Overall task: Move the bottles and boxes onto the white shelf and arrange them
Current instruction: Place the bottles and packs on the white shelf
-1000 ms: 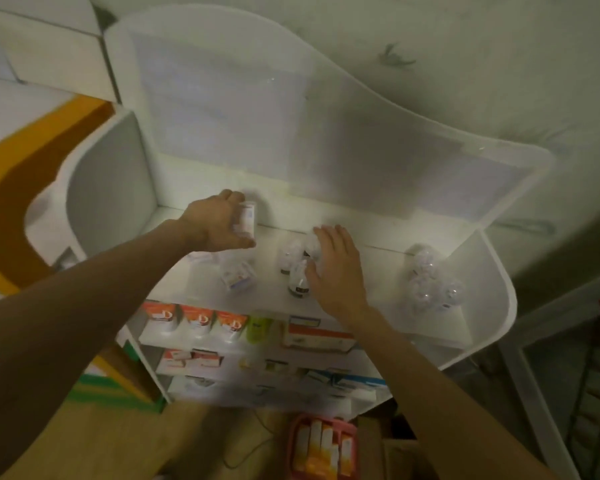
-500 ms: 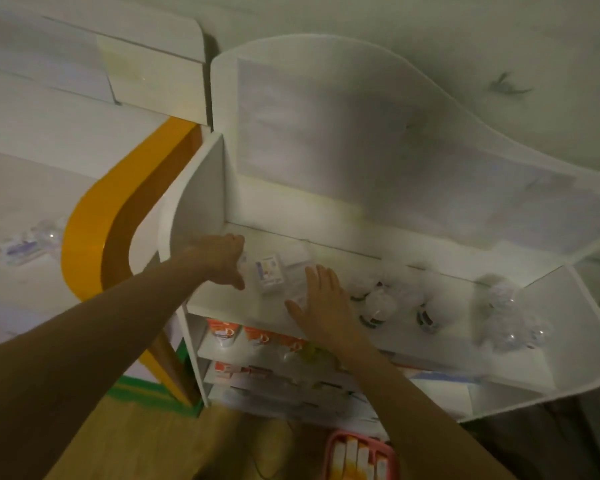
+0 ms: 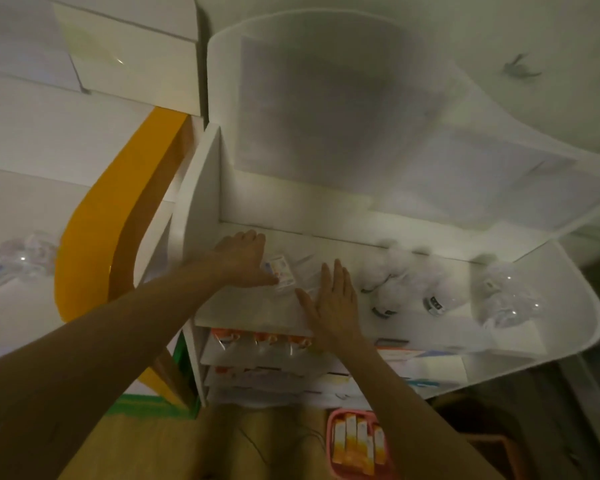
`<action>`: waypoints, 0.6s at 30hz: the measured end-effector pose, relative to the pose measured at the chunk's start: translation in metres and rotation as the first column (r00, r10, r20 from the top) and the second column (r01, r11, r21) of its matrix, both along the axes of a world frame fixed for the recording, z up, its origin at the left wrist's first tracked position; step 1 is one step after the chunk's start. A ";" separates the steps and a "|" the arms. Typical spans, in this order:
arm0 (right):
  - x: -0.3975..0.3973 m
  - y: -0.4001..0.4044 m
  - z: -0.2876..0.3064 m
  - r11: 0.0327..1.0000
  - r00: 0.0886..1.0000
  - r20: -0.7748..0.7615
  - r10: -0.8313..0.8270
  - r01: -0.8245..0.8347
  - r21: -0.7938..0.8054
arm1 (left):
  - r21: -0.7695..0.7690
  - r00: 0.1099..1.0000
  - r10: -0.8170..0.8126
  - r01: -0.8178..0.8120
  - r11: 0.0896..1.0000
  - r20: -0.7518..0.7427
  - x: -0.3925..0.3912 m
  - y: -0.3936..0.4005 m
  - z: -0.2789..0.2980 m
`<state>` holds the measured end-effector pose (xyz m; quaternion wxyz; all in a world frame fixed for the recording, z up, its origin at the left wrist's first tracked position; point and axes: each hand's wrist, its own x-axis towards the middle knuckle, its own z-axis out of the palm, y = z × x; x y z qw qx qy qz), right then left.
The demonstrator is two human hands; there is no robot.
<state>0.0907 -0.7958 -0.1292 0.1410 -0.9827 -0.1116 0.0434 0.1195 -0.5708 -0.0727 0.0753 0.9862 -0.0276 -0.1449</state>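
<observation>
The white shelf (image 3: 551,344) fills the middle of the head view. On its top board lies a small white box (image 3: 282,272) with a coloured label. My left hand (image 3: 242,258) rests flat just left of the box, fingers apart, touching its edge. My right hand (image 3: 333,299) lies flat on the board to the box's right, fingers spread, holding nothing. Several white bottles (image 3: 400,280) stand in a cluster right of my right hand. Clear wrapped bottles (image 3: 503,296) sit at the board's right end.
Lower boards hold orange-topped boxes (image 3: 260,341) and flat boxes (image 3: 399,355). A pink basket (image 3: 357,443) with orange-white boxes stands on the floor below. A white and orange counter (image 3: 94,237) to the left carries wrapped packs (image 3: 18,254). The wall is behind.
My left hand let go of the small box, which now lies on the top board. Both hands have flattened beside it. The view swung left and down.
</observation>
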 end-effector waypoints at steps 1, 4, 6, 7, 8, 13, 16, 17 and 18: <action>-0.002 0.000 0.004 1.000 1.000 0.015 -0.013 0.013 0.010 | -0.008 1.000 -0.019 0.019 1.000 0.023 0.000 0.000 0.003; -0.011 -0.002 0.017 0.999 0.998 0.050 -0.041 0.040 0.013 | -0.045 0.994 -0.056 0.061 0.997 0.097 -0.001 0.000 0.013; -0.018 -0.006 0.029 0.999 0.996 0.078 -0.051 0.050 0.017 | -0.069 0.989 -0.069 0.078 0.995 0.129 -0.003 -0.001 0.020; -0.021 -0.007 0.035 0.999 0.994 0.092 -0.052 0.051 0.019 | -0.074 0.987 -0.078 0.089 0.993 0.143 -0.005 -0.001 0.024; -0.024 -0.010 0.040 0.999 0.993 0.107 -0.048 0.047 0.015 | -0.078 0.984 -0.087 0.100 0.992 0.156 -0.008 -0.002 0.028; -0.038 -0.023 0.060 0.998 0.984 0.176 -0.028 0.036 -0.043 | -0.072 0.963 -0.119 0.140 0.988 0.242 -0.030 0.002 0.045; -0.051 -0.027 0.069 0.998 0.979 0.201 -0.017 0.028 -0.053 | -0.085 0.937 -0.126 0.162 0.983 0.325 -0.049 0.008 0.056; -0.056 -0.027 0.071 0.999 0.979 0.206 -0.015 0.025 -0.046 | -0.081 0.925 -0.128 0.167 0.983 0.357 -0.057 0.010 0.060; -0.062 -0.027 0.074 0.999 0.978 0.208 -0.015 0.022 -0.033 | -0.074 0.914 -0.131 0.172 0.982 0.383 -0.065 0.011 0.064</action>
